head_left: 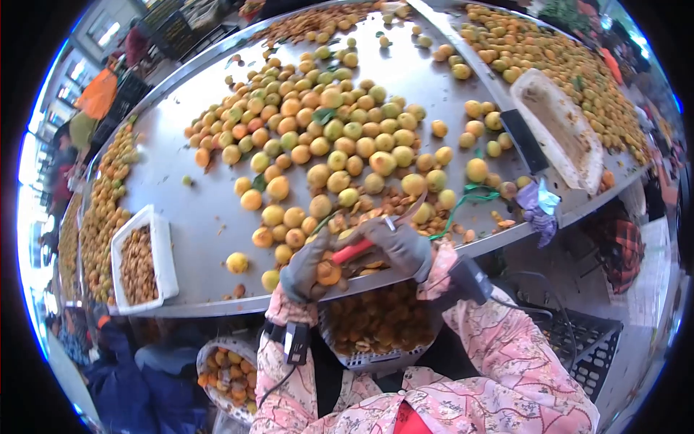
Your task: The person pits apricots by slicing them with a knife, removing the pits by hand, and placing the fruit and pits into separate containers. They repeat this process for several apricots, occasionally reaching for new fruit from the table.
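My left hand (306, 266), in a grey glove, is closed at the table's front edge around an orange-yellow apricot (329, 273). My right hand (396, 246), also gloved, grips a curved knife by its red handle (353, 252). The handle's end points toward the left hand, and the blade rises up and to the right. Around both hands lie cut apricot pieces and pits (390, 202). Below them, in front of my lap, a grey crate (376, 362) holds many apricot halves. Whole apricots (318, 137) are heaped on the metal table beyond.
A white tray of pits (165, 253) stands at the left. At the right are a stained white foam tray (596, 163), a black bar (524, 141), a metal divider (466, 54) and a purple cloth (536, 213). Below left stands a bucket of apricots (206, 354). Other people work around the table.
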### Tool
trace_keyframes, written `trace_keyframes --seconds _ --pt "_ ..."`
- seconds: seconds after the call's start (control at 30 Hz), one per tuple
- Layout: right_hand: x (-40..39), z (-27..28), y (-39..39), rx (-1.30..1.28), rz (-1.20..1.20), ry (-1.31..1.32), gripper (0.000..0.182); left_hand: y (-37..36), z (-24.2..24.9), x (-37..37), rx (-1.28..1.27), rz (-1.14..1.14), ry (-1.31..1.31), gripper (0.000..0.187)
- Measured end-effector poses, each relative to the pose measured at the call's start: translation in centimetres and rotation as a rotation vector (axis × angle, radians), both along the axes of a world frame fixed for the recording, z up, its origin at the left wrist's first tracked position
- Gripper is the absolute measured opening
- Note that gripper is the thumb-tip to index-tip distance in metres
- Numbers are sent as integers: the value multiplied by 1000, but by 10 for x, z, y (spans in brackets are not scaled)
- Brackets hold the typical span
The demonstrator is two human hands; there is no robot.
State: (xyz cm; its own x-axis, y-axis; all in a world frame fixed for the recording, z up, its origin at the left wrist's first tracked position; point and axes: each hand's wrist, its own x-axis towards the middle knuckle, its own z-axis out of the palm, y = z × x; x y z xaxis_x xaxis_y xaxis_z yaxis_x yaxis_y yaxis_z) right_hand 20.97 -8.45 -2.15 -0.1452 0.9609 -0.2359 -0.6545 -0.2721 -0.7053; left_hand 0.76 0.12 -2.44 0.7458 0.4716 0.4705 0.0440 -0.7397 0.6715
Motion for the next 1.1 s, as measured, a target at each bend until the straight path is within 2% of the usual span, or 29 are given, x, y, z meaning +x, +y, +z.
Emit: trace_keyframes --seconds 0.03,0.07,0.1,0.17,0.2,0.27,0.3,0.33,0.4,0.43,0.47,0.5,0.53,0.57,0.67,0.73,0.83,0.87,0.9,0.93,1.0,1.07,1.1 --pt "-2 -2 2 -57 68 147 32 5 -14 -3 63 47 -30 59" --pt "-6 -2 2 -61 93 157 32 9 -31 -6 128 87 -63 57" --pt "-8 1 2 -61 12 105 33 8 -36 -7 130 107 -56 57" --pt "-17 2 5 -74 -173 71 37 5 -44 -2 -935 149 -12 57" --pt "-16 2 7 -73 -173 68 37 3 -30 8 -935 148 -15 57" --pt "-10 3 12 -7 -317 80 38 -3 13 24 -1626 279 -206 64" --pt "-5 3 14 43 -364 4 33 1 9 21 -1628 164 -218 67" --pt "1 5 15 42 -359 2 33 1 6 19 -1628 166 -223 67" --pt "10 15 16 281 -486 -417 28 -1 4 16 -1662 150 -268 55" --pt "7 23 17 326 -529 -450 17 -4 3 16 -1661 149 -271 55" --pt "5 30 16 329 -530 -452 17 -6 2 17 -1668 79 -336 44" --pt "4 37 14 385 -419 -770 14 -8 4 19 -1669 5 -400 36" --pt "4 41 13 434 -302 -1088 15 -8 8 20 -1661 -5 -399 36" --pt "-3 33 17 546 -357 -1242 22 -10 15 20 -1605 -19 -383 33" --pt "-13 26 16 501 -267 -1278 25 -12 19 19 -1501 17 -307 39" --pt "-15 27 18 504 -255 -1283 24 -14 25 18 -1213 169 -80 38" --pt "-19 32 17 490 -162 -1355 28 -17 9 15 -1253 193 44 36" --pt "-22 30 17 501 -55 -1438 32 -17 4 16 -1253 191 46 36" --pt "-25 27 18 509 50 -1522 37 -17 0 18 -1197 180 90 32" --pt "-27 21 20 503 40 -1531 37 -16 -4 22 -1140 161 133 27" --pt "-27 13 21 563 74 -1583 48 -15 -13 19 -1005 158 130 25" --pt "-29 15 23 515 108 -1625 48 -14 -6 10 -1238 135 101 23" --pt "-30 13 22 542 97 -1615 46 -14 -9 7 -1237 103 112 23"
